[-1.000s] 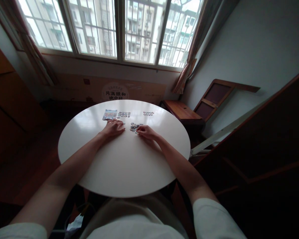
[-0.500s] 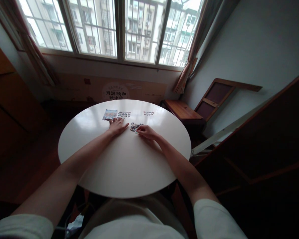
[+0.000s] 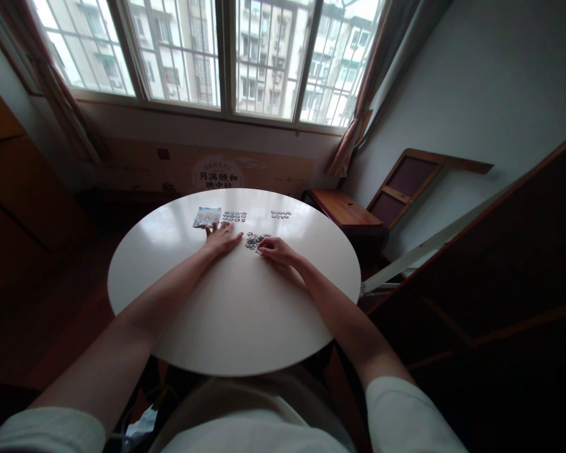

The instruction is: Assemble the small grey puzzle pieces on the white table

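A small heap of jigsaw puzzle pieces (image 3: 253,241) lies on the white oval table (image 3: 236,314). At its right edge is my right hand (image 3: 277,249), thumb and fingers pinched together; whatever is between the fingertips is too small to make out. My left hand (image 3: 222,239) rests on the tabletop left of the heap, fingers spread, holding nothing. Just beyond its fingertips are rows of puzzle pieces (image 3: 234,216) and a blue printed packet (image 3: 207,217). A second group of puzzle pieces in rows (image 3: 280,214) lies farther right.
Past the table's far edge stands a printed board (image 3: 155,167) under the barred window. A wooden chair (image 3: 344,207) is at the back right, and a dark slanted panel (image 3: 490,277) fills the right side. My forearms reach over the table from both sides.
Both hands stay in nearly the same place. The whole view has shifted very slightly; no piece has visibly moved.
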A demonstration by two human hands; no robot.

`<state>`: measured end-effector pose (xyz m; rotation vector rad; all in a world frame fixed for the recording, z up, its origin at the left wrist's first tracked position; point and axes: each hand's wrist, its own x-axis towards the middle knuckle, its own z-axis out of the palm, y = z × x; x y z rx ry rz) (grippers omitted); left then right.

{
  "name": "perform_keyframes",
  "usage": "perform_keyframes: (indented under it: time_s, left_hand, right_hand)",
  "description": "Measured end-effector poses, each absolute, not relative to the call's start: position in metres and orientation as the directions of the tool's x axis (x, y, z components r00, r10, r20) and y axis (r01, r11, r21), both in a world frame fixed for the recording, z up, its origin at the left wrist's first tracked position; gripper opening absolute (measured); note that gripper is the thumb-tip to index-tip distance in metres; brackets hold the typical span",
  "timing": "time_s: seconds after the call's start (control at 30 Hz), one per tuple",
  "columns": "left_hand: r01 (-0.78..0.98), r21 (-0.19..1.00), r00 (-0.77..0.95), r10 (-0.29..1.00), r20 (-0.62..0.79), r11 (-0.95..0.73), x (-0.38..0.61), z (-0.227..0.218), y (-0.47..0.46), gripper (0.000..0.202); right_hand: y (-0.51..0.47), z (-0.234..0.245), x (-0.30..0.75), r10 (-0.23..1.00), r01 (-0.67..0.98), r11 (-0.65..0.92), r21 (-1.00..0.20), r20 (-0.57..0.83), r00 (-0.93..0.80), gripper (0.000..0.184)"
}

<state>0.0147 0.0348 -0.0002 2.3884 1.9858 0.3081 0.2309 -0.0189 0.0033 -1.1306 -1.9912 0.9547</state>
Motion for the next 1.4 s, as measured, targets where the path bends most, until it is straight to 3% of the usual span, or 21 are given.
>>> perform_keyframes:
  time_s: [0.3,0.43,0.57,0.83,1.1,1.4]
  left_hand:
    - [0.969,0.165,0.154,0.971,0.181,-0.185,0.014,-0.003,0.035,0.064]
    - [0.962,0.170,0.146,0.930,0.336,-0.212,0.015,0.000,0.027,0.060]
    - [0.927,0.124,0.257,0.838,0.481,-0.355,0.016,0.006,0.014,0.039]
    - [0.874,0.143,0.416,0.867,0.275,-0.465,0.015,0.006,0.002,0.041]
    - [0.870,0.109,0.441,0.858,0.262,-0.481,0.014,0.005,0.001,0.040]
    - [0.844,0.137,0.470,0.839,0.275,-0.518,0.013,0.006,0.002,0.038]
  right_hand:
    - [-0.020,0.004,0.231,0.890,0.421,0.368,-0.829,0.182,-0.419,0.018]
    - [-0.021,0.006,0.230,0.895,0.412,0.345,-0.843,0.165,-0.414,0.018]
    - [-0.022,0.009,0.231,0.897,0.411,0.334,-0.848,0.153,-0.414,0.020]
    - [-0.019,0.008,0.232,0.897,0.384,0.351,-0.854,0.189,-0.400,0.020]
    - [-0.015,0.010,0.243,0.903,0.597,0.408,-0.690,0.212,-0.372,0.020]
    - [-0.025,0.017,0.242,0.878,0.618,0.423,-0.663,0.131,-0.460,0.020]
